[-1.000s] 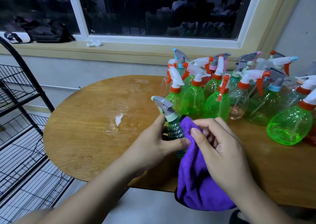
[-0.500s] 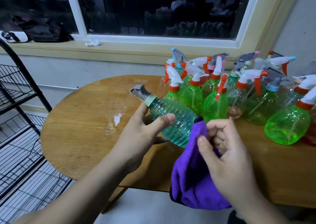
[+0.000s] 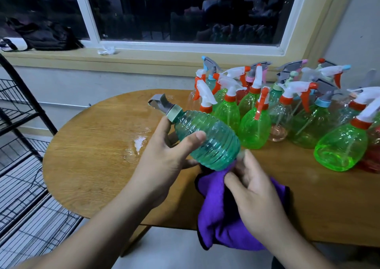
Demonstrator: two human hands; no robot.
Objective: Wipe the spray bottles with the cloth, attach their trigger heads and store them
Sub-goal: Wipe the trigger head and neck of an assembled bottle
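My left hand (image 3: 164, 162) grips a ribbed teal spray bottle (image 3: 207, 141) near its neck, tilted with its grey trigger head (image 3: 159, 103) pointing up and left. My right hand (image 3: 253, 194) holds a purple cloth (image 3: 213, 213) against the bottle's base; the cloth hangs down past the table's front edge. Behind them, several spray bottles (image 3: 255, 125), mostly bright green with white and orange trigger heads, stand crowded on the right half of the wooden table (image 3: 92, 145).
A small wet patch (image 3: 139, 143) shines on the table left of my left hand. A black wire rack (image 3: 22, 166) stands at the left of the table. A window sill with a black bag (image 3: 45, 36) runs along the back wall.
The teal bottle went from upright and half wrapped in the cloth to tilted on its side. My right hand moved the cloth down to the bottle's base.
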